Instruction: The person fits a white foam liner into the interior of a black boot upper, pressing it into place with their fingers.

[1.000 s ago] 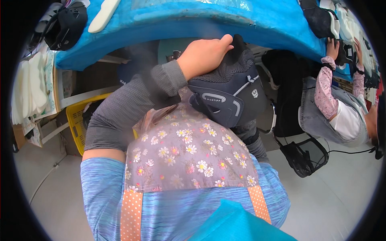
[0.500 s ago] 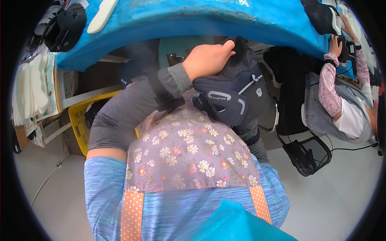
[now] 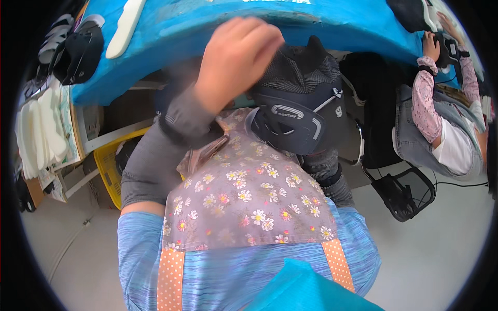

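A dark navy high-cut shoe upper (image 3: 295, 116) with pale grey line trim and a black mesh collar (image 3: 298, 67) is held over my lap, its collar toward the table. My left hand (image 3: 236, 59) is raised just left of the collar, apart from it. Its fingers are curled together and smeared by motion; whether something small is in them is hidden. My right forearm (image 3: 329, 173), in a grey striped sleeve, reaches up to the underside of the upper. The upper hides my right hand and its fingers.
A blue-covered table (image 3: 192, 36) runs ahead, with a white foam shoe form (image 3: 124, 31) and a black shoe upper (image 3: 83, 54) at left. More white forms (image 3: 46, 127) are stacked beside a yellow basket (image 3: 109, 171). At right, a co-worker (image 3: 436, 119) handles a shoe near a black chair (image 3: 402, 194).
My left hand has come off the shoe collar and moved up and to the left. The upper has stayed nearly in place, and its collar now shows more fully.
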Motion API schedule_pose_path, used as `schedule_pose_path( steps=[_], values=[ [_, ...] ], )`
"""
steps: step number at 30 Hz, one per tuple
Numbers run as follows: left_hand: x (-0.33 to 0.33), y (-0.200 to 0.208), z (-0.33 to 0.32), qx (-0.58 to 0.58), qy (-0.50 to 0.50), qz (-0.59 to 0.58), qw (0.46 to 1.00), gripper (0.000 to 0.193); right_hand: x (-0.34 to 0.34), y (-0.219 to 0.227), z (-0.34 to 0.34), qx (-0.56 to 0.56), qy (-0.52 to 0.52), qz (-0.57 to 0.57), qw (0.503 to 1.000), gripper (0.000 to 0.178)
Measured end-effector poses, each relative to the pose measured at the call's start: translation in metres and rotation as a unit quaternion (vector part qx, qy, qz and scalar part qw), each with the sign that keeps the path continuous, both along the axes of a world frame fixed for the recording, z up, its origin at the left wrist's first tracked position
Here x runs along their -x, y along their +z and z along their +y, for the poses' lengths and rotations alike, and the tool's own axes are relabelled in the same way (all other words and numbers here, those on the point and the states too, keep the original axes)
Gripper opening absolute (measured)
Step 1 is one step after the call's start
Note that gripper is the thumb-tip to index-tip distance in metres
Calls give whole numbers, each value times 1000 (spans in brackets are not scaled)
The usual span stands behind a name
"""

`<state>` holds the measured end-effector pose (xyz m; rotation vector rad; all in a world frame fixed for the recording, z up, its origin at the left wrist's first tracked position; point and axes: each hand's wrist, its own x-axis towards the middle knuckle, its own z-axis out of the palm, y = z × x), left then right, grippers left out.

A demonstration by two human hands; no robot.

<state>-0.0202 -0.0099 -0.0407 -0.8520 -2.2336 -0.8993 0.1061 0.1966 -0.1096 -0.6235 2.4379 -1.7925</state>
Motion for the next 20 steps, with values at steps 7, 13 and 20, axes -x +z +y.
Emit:
schedule_pose_path(
  steps=[7,13,20],
  values=[
    [-58,6,11,9,-109,-255,961,38,4,-12,-1,84,15,-80,993,51],
    [-55,-7,8,5,-128,-357,925,59,0,-16,-2,138,6,-147,980,53],
    [-56,-22,3,6,-180,-441,879,69,-6,-28,2,274,8,-187,943,52]
  ],
)
